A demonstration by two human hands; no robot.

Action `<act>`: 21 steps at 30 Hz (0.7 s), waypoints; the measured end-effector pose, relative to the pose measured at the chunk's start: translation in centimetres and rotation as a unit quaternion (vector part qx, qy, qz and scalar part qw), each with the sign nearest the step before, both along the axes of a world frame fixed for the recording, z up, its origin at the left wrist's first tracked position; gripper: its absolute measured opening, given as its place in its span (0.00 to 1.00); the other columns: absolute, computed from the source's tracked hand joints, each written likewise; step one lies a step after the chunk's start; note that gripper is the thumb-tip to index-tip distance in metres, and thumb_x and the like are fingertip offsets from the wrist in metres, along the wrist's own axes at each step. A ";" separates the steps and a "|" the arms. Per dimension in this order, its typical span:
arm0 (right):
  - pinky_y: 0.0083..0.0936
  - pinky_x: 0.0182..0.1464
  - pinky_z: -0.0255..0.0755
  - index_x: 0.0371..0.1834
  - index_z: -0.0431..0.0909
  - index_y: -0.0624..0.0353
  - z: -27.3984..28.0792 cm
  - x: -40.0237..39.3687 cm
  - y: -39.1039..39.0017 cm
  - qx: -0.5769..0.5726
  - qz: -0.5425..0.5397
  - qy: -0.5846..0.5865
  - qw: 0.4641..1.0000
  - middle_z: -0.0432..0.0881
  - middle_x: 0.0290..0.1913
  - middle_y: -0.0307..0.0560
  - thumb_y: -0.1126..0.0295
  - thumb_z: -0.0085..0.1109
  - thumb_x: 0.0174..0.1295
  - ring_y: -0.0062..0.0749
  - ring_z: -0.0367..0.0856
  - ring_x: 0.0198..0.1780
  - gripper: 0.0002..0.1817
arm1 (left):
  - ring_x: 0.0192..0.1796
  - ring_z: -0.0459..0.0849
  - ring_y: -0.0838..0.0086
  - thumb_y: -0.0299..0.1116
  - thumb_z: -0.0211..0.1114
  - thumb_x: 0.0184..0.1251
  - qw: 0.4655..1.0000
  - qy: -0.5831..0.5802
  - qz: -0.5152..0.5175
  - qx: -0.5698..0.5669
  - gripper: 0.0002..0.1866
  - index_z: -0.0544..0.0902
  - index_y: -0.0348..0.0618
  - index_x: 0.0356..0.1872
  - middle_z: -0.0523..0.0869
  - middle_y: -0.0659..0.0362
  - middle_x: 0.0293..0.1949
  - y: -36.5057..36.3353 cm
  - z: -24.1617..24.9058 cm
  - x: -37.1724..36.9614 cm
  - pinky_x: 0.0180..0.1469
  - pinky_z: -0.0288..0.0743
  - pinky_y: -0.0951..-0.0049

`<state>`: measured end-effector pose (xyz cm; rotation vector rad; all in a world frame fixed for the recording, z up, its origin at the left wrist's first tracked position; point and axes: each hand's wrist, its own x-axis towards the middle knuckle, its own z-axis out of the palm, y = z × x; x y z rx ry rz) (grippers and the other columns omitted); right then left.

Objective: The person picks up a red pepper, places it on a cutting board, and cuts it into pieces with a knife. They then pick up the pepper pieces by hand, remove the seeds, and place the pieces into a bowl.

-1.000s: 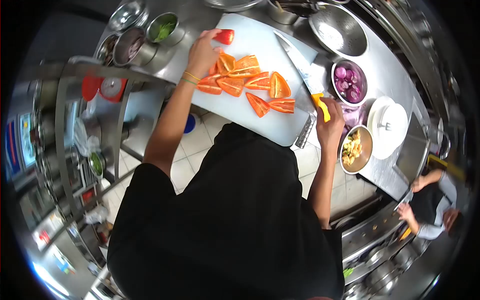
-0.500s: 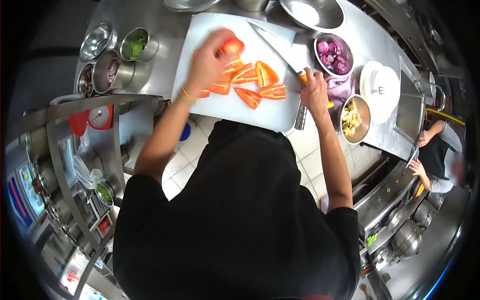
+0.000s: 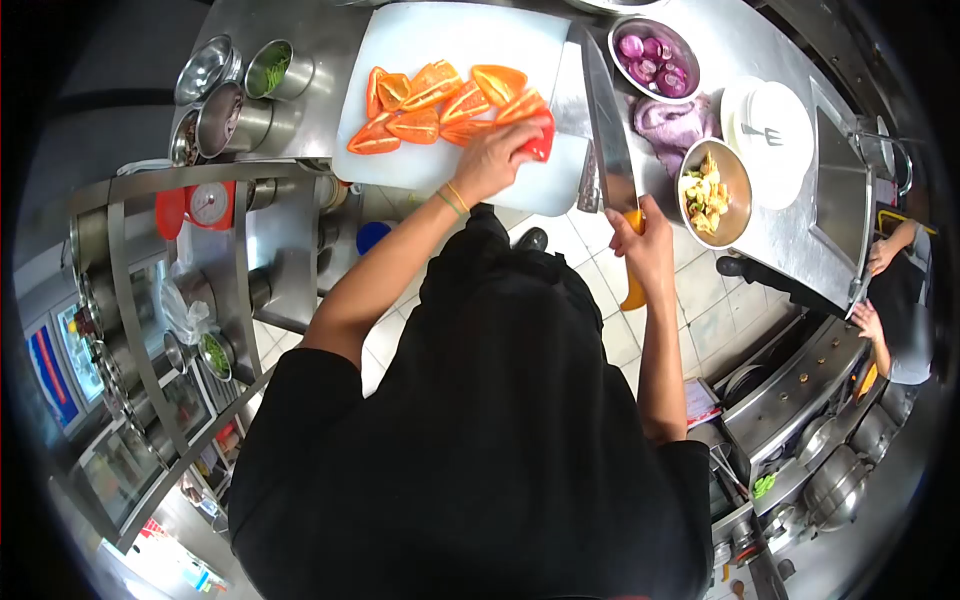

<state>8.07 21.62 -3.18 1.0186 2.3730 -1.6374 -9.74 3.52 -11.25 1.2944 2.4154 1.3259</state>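
My left hand (image 3: 492, 156) holds a red pepper piece (image 3: 541, 139) down on the near right part of the white cutting board (image 3: 460, 35). Several orange pepper pieces (image 3: 430, 100) lie in a cluster behind that hand. My right hand (image 3: 648, 243) grips the yellow handle of a large chef's knife (image 3: 606, 120). Its blade points away from me along the board's right edge, just right of the red piece.
A steel bowl of red onions (image 3: 655, 57) sits at the back right, a purple cloth (image 3: 672, 120) before it, then a bowl of mixed food (image 3: 714, 192) and white plates (image 3: 772, 140). Small steel bowls (image 3: 232, 95) stand left. Another person (image 3: 900, 300) works at the far right.
My left hand carried the red pepper piece from the board's far side to its near right part. The knife came off the board and now points straight away beside that piece.
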 end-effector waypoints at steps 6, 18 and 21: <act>0.37 0.27 0.73 0.31 0.68 0.67 -1.2 4.7 -3.2 0.007 0.017 0.005 1.000 0.79 0.22 0.61 0.75 0.56 0.61 0.46 0.81 0.21 0.07 | 0.48 0.84 0.60 0.25 0.71 0.52 0.996 0.079 0.044 -0.006 0.17 0.79 0.38 0.45 0.79 0.57 0.55 -0.2 0.4 2.4 0.46 0.79 0.65; 0.52 0.30 0.70 0.39 0.63 0.62 1.5 8.1 -10.1 0.223 0.092 -0.028 0.970 0.78 0.26 0.63 0.77 0.51 0.61 0.63 0.78 0.28 0.08 | 0.45 0.82 0.57 0.26 0.68 0.54 0.998 0.021 -0.009 -0.053 0.17 0.78 0.42 0.46 0.77 0.55 0.51 -1.4 2.3 3.8 0.42 0.78 0.62; 0.52 0.29 0.71 0.38 0.62 0.62 1.8 8.3 -11.8 0.232 0.101 -0.059 0.966 0.78 0.27 0.62 0.76 0.50 0.62 0.63 0.78 0.27 0.07 | 0.38 0.82 0.58 0.25 0.67 0.52 0.999 0.027 -0.026 -0.029 0.16 0.78 0.42 0.44 0.77 0.56 0.46 -1.4 2.1 3.6 0.38 0.77 0.61</act>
